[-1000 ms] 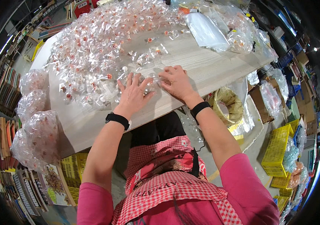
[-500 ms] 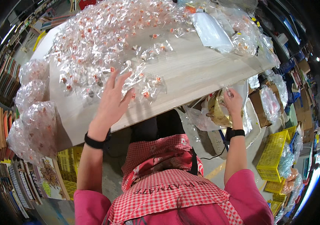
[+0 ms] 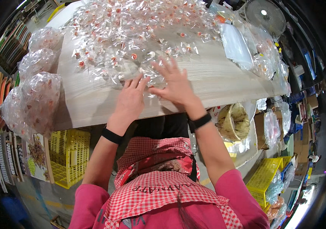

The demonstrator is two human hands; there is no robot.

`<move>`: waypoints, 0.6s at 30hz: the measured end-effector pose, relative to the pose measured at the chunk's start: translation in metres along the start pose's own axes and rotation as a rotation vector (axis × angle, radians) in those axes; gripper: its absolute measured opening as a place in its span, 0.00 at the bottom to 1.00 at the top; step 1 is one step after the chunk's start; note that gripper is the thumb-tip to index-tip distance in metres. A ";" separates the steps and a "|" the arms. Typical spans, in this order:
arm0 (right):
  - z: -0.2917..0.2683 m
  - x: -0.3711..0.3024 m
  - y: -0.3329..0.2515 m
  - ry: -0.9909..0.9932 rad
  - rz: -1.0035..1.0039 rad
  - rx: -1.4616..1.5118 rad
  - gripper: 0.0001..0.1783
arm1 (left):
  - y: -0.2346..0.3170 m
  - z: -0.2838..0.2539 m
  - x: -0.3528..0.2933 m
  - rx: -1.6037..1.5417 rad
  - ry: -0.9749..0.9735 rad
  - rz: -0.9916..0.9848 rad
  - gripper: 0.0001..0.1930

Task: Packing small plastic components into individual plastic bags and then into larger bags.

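A big heap of small clear plastic packets (image 3: 132, 32), each with a red or white piece inside, spreads over the pale wooden table (image 3: 197, 84). My left hand (image 3: 129, 100) reaches over the near edge of the heap, fingers stretched forward with the tips at some packets. Close on its right, my right hand (image 3: 175, 87) is open with its fingers spread, above or on a few packets. I see nothing gripped in either hand. Whatever lies right under the fingers is partly hidden.
Bulging clear bags (image 3: 41, 97) of packets line the table's left side. At the right lie a stack of flat clear bags (image 3: 236, 46) and a fan (image 3: 265, 17). Below the right edge stands a round yellowish bucket (image 3: 233, 123). Yellow crates (image 3: 68, 158) are on the floor.
My right hand has come up from beside the bucket onto the table next to my left hand, and its fingers have spread. The left hand has shifted slightly right.
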State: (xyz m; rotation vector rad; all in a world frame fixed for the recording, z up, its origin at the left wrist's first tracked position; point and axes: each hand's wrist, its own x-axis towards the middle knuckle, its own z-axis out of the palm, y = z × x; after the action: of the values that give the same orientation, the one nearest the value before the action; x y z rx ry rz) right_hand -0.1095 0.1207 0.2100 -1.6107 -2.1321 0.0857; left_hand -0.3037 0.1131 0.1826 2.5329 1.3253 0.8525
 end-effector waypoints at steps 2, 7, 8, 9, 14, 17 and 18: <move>0.025 0.006 0.008 -0.195 -0.069 -0.181 0.40 | 0.002 0.005 0.001 0.007 0.002 0.010 0.24; 0.013 -0.017 0.048 -0.023 -0.128 -0.089 0.25 | -0.003 0.003 -0.009 -0.045 -0.009 0.033 0.22; 0.008 -0.022 0.058 -0.025 -0.121 -0.096 0.25 | -0.002 0.003 -0.009 -0.040 -0.022 0.026 0.22; -0.002 -0.026 0.062 -0.062 -0.121 -0.075 0.27 | 0.001 0.004 -0.008 -0.051 -0.023 0.032 0.22; -0.035 -0.039 0.070 0.090 -0.022 -0.013 0.36 | 0.029 0.013 0.013 0.005 0.099 0.105 0.24; -0.042 -0.057 0.084 0.167 0.070 0.019 0.40 | 0.034 0.032 0.015 0.041 0.017 0.078 0.24; -0.038 -0.069 0.099 0.106 0.051 0.021 0.38 | 0.036 0.038 0.016 0.035 0.019 0.086 0.24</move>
State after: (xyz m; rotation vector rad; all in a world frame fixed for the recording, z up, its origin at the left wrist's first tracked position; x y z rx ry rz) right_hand 0.0081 0.0791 0.1895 -1.6205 -2.0048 0.0379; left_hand -0.2502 0.1086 0.1712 2.6324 1.2554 0.8787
